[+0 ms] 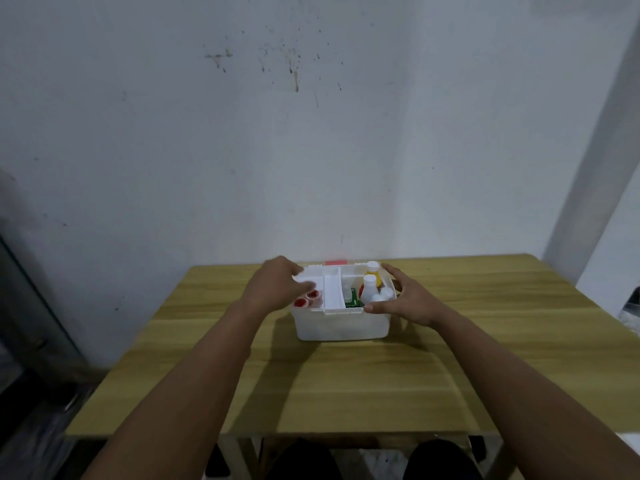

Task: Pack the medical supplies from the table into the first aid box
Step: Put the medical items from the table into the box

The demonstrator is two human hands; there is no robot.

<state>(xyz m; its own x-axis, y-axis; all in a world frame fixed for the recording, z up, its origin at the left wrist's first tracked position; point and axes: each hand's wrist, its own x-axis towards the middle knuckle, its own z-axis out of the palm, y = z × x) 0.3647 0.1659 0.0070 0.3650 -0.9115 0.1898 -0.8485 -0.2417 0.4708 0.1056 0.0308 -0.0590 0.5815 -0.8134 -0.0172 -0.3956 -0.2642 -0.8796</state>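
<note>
A white first aid box [341, 325] stands open on the wooden table [346, 375], near its far edge. A white inner tray [330, 289] sits across the box's left half. Red-capped items [306, 299] show at the left under the tray. At the right stand a yellow bottle [373, 271], a white-and-orange bottle [369, 287], small white bottles [382, 295] and a green packet [353, 299]. My left hand [277, 282] grips the tray's left end. My right hand [405, 297] lies on the box's right rim, thumb along the front edge.
A red piece [336, 262], perhaps the lid, shows just behind the box. A stained white wall rises right behind the table. A dark object stands at the left on the floor. My knees show under the table's near edge.
</note>
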